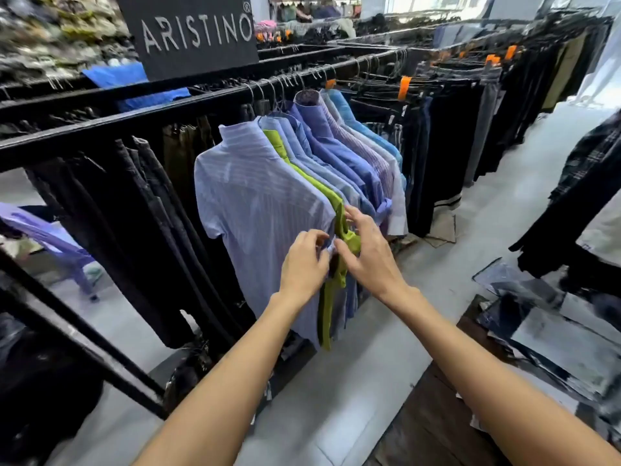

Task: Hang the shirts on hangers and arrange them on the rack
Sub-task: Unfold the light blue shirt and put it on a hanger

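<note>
A pale lilac striped shirt (255, 203) hangs nearest me on the black rack rail (141, 119), its back toward me. Behind it hang a lime green shirt (331, 196) and several blue and purple shirts (339, 153) on wire hangers. My left hand (304, 264) pinches the front edge of the lilac shirt at about mid-height. My right hand (369, 253) has its fingers spread and touches the green shirt's sleeve just beside it.
Dark trousers (151, 237) hang on the rail to the left, more dark garments (443, 136) to the right. A black ARISTINO sign (191, 31) stands above. Plastic-wrapped clothes (554, 331) lie on the floor at right. A purple plastic chair (50, 237) stands at left.
</note>
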A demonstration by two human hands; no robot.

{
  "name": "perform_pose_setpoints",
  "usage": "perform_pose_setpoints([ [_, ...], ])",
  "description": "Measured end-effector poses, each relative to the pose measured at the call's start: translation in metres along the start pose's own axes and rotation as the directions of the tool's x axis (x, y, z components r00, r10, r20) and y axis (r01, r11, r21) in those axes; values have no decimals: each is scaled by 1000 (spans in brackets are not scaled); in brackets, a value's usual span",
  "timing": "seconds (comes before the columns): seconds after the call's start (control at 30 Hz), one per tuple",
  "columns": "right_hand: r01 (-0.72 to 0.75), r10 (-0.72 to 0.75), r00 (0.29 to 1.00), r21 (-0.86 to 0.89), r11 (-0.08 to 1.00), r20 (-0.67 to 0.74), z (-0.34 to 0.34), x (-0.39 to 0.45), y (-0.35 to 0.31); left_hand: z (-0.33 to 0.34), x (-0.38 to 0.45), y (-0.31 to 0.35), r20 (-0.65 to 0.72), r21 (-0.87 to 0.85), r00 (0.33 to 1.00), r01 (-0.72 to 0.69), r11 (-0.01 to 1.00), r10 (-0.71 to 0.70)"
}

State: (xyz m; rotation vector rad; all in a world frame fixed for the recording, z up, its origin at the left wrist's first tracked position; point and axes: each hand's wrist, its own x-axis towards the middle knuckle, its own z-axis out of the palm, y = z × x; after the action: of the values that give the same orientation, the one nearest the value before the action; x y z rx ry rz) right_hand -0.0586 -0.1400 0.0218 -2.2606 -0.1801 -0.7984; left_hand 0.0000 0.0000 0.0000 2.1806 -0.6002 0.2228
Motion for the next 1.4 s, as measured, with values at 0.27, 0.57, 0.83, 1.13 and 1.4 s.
perform_pose_setpoints([
  [0.27,2,-12,992,82,997,123,14,15,38,22,17,5,-57,303,982,189,934,-180],
  [0.57,129,-154,952,110,986,264,30,24,63,34,-1,11,-244,76,937,276,958,-250],
  [0.83,148,-245,928,325,934,281,32,22,51,20,-44,18,-359,-86,870,330,940,-338],
  [1.13,-95,-235,732,437,894,639,24,12,42,-4,-85,21,-350,-57,885,307,950,-307],
  [1.4,-118,-258,630,419,901,732,13,8,30,-22,-99,8,-232,-4,954,197,980,-192],
])
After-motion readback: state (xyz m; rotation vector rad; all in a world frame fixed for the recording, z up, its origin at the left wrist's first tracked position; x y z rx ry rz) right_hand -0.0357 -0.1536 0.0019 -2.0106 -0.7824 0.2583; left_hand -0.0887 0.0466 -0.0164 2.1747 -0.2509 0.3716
